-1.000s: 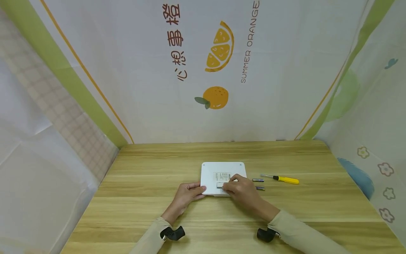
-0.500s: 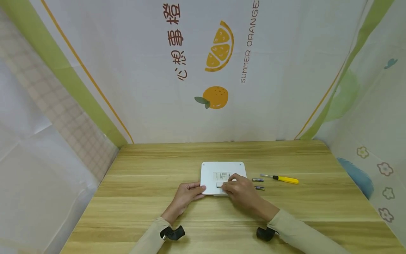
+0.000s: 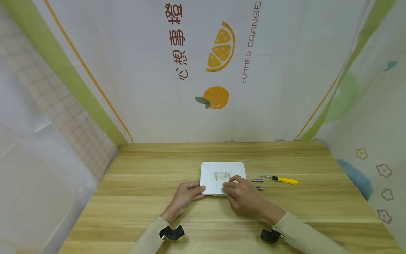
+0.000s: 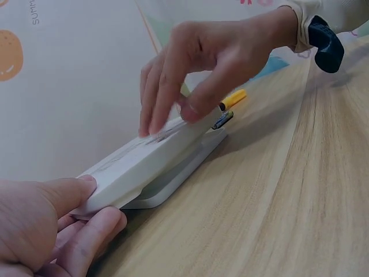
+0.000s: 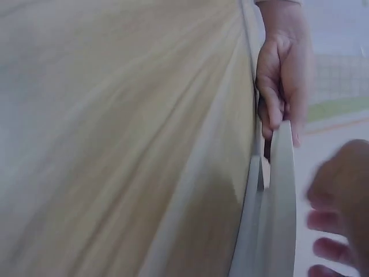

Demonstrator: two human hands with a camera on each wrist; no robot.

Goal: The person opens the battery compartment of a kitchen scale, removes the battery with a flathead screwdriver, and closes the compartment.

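Note:
A flat white electronic device [image 3: 208,173] lies on the table with its labelled back up and screws at its far corners. My left hand [image 3: 185,195] pinches its near left corner, thumb on top and fingers underneath, as the left wrist view also shows. A small rectangular battery cover [image 3: 219,185] sits level with the back, below the printed label [image 3: 219,176]. My right hand [image 3: 242,194] is over the right part of the back, fingers pointing down and loosely bent, fingertips right at the surface by the cover. In the right wrist view the right fingers [image 5: 328,248] are blurred.
Two small batteries [image 3: 257,180] lie on the table just right of the device. Beyond them is a screwdriver [image 3: 287,180] with a yellow handle. The wooden table [image 3: 142,169] meets a printed cloth [image 3: 152,106] at its back edge.
The battery cover, raised with a dark gap along its edge before, now lies level with the device's back. My right fingers have loosened from it. The left hand keeps its place.

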